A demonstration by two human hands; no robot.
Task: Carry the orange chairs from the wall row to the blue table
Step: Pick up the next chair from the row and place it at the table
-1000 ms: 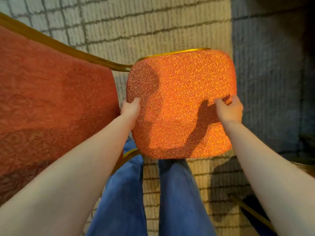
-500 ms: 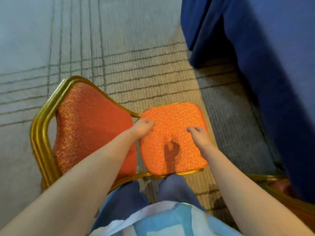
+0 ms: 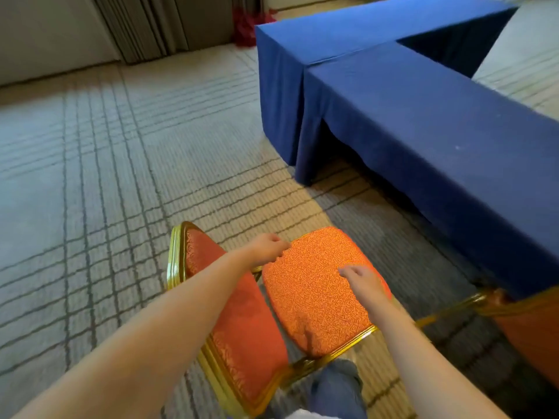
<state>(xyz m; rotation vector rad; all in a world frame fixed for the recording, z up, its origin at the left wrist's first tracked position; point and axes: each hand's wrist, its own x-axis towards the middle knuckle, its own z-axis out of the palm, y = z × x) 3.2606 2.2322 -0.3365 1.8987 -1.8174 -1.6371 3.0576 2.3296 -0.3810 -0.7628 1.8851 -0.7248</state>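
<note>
- Here, you hold the orange chair (image 3: 320,291) in front of you over the striped carpet (image 3: 90,182). Its patterned seat faces up and its gold-framed backrest tips away to your left.
- Your left grip (image 3: 267,247) is clenched on the seat's far left corner, fingers curled over the cushion's edge close to where the backrest joins.
- Your right grip (image 3: 361,281) clasps the seat near its right edge, fingers (image 3: 344,271) bent on top of the cushion; the thumb is hidden.
- The chair's legs are out of sight beneath the seat, so you cannot tell whether it touches the carpet.
- The blue table (image 3: 423,122), draped to the floor and laid out in an L, stands ahead and to your right. Its near corner is close to the chair but apart from it.
- A second chair (image 3: 526,331) in the same orange and gold sits at the right edge of the view, against the blue table's long side; whether it touches the drape cannot be told.
- One jeans-clad leg (image 3: 335,385) shows below the seat's near edge.
- Grey curtains (image 3: 145,25) hang at the far wall, with a blurred red shape (image 3: 248,22) beside them on the carpet.
</note>
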